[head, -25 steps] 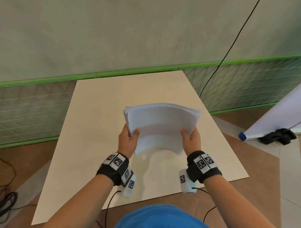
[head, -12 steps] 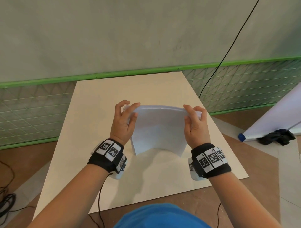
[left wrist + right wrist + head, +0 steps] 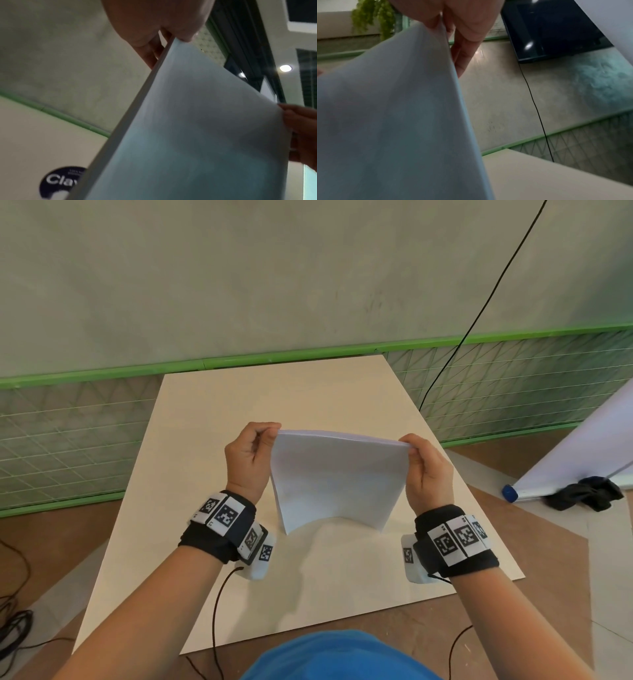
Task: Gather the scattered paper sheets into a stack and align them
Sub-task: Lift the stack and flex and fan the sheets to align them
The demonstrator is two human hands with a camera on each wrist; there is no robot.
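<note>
Both hands (image 3: 251, 455) (image 3: 428, 474) pinching top corners, smooth white paper stack (image 3: 337, 481) upright, bowed

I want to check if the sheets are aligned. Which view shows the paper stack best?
The head view: the whole stack shows, upright and bowed, both hands pinching its top corners. The left wrist view shows its left edge close up; the right wrist view shows only a blurred face.

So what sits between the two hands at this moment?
Only the paper stack: the left hand and right hand pinch its upper corners and it hangs bowed, bottom corners on the table. The head view shows this.
</note>
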